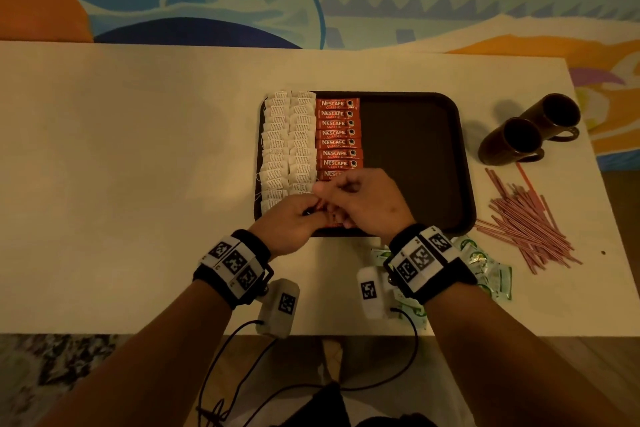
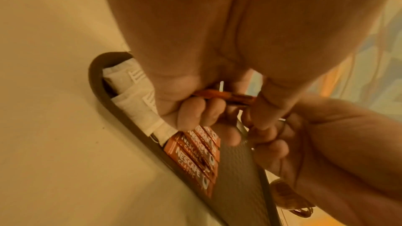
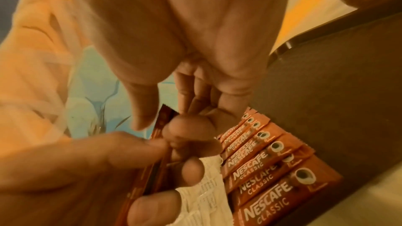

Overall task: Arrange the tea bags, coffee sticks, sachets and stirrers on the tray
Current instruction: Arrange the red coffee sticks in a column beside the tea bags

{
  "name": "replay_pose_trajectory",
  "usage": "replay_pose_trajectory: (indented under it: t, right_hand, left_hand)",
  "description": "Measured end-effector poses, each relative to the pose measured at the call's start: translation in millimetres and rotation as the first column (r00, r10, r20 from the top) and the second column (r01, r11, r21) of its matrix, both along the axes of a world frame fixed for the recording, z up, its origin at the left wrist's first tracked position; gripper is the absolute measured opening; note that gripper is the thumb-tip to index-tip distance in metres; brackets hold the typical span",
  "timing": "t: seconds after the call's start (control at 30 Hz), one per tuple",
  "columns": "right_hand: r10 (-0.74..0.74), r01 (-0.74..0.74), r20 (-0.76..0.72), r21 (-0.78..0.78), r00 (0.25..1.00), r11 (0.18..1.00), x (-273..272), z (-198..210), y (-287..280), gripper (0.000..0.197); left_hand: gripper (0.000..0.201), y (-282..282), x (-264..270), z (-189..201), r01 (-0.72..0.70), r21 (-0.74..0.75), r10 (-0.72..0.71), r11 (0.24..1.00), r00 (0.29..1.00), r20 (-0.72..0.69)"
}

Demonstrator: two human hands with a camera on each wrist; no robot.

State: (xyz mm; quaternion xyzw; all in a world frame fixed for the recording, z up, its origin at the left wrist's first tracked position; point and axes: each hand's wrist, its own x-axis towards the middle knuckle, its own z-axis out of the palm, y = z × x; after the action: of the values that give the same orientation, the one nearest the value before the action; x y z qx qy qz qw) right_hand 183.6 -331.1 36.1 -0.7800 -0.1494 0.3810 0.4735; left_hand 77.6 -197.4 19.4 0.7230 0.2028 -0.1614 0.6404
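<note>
Both my left hand (image 1: 294, 222) and right hand (image 1: 363, 199) pinch spare Nescafé coffee sticks (image 2: 224, 96) over the tray's (image 1: 464, 149) near edge, to extend the red column (image 1: 337, 135) beside the tea bags (image 1: 287, 146).

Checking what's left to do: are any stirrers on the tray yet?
No, the stirrers all lie on the table right of the tray.
</note>
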Motion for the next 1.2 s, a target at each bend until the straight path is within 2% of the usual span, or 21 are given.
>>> replay_pose_trajectory:
  t: [0.1, 0.2, 0.33, 0.4, 0.5, 0.6, 0.67, 0.77, 0.83, 0.9, 0.97, 1.03, 1.1, 1.2]
  right_hand:
    - [-0.062, 0.063, -0.027, 0.007, 0.998, 0.998, 4.1, -3.8, -7.0, 0.010]
    - [-0.113, 0.125, -0.136, 0.082, 0.984, 0.989, 8.7, -7.7, -19.6, 0.015]
    - [-0.189, 0.204, -0.141, 0.097, 0.972, 0.974, 10.8, -11.7, -32.9, 0.020]
    - [-0.213, 0.235, -0.175, 0.115, 0.961, 0.965, 10.5, -12.8, -38.8, 0.019]
    - [-0.266, 0.296, -0.223, 0.113, 0.938, 0.948, 9.8, -13.8, -44.9, 0.015]
    - [-0.289, 0.323, -0.219, 0.136, 0.932, 0.937, 10.3, -13.3, -47.6, 0.013]
    - [-0.233, 0.268, -0.210, 0.154, 0.949, 0.951, 10.0, -11.3, -46.6, 0.014]
    - [-0.078, 0.088, -0.076, 0.143, 0.994, 0.986, 8.0, -10.8, -38.5, 0.018]
    - [-0.059, 0.061, -0.019, 0.158, 0.998, 0.986, 4.9, -11.1, -29.8, 0.021]
    - [-0.088, 0.091, -0.027, 0.174, 0.996, 0.981, 2.1, -10.9, -23.6, 0.022]
    - [-0.063, 0.063, -0.008, 0.143, 0.998, 0.988, -0.4, -12.9, -22.3, 0.016]
    - [-0.027, 0.026, 0.015, 0.097, 1.000, 0.995, -0.9, -16.5, -24.4, 0.006]
    - [-0.001, 0.000, 0.021, 0.042, 1.000, 0.999, 0.6, -18.1, -28.7, 0.002]
    - [0.147, -0.146, 0.028, -0.040, 0.989, 0.989, 0.0, -18.0, -36.4, 0.004]
  left_hand:
    - [0.016, 1.0, -0.5, 4.9, -0.007, -0.029, 0.007, 1.000, 1.000, 0.000]
    - [0.019, 9.1, -3.2, -0.1, -0.129, 0.016, 0.128, 0.992, 0.992, 0.017]
    - [0.015, 12.6, -4.1, -2.3, -0.330, -0.050, 0.330, 0.943, 0.944, 0.009]
    - [0.013, 12.1, -3.9, -1.5, -0.356, -0.053, 0.356, 0.933, 0.934, -0.022]
    - [0.017, 11.8, -5.2, -3.8, -0.269, -0.022, 0.268, 0.963, 0.961, -0.063]
    - [0.020, 9.4, -6.8, -4.3, -0.020, 0.058, 0.024, 0.998, 0.997, -0.075]
    - [0.019, 8.1, -6.5, -3.7, 0.035, 0.113, -0.029, 0.993, 0.998, -0.057]
    - [0.015, 3.3, -1.9, -1.5, -0.011, 0.072, 0.011, 0.997, 1.000, -0.005]
    - [0.015, -2.9, 0.9, 1.1, -0.024, 0.075, 0.025, 0.997, 1.000, -0.004]
    - [0.021, -7.8, 2.6, 2.9, -0.109, 0.003, 0.109, 0.994, 0.994, -0.010]
    - [0.030, -8.1, 3.6, 3.6, -0.224, -0.119, 0.222, 0.967, 0.975, -0.030]
    - [0.037, -5.4, 3.5, 4.4, -0.227, -0.155, 0.222, 0.962, 0.974, -0.049]
    - [0.033, -2.0, 2.4, 4.7, -0.200, -0.139, 0.192, 0.970, 0.979, -0.073]
    - [0.020, 4.5, 1.4, 1.6, -0.232, -0.055, 0.229, 0.971, 0.971, -0.064]
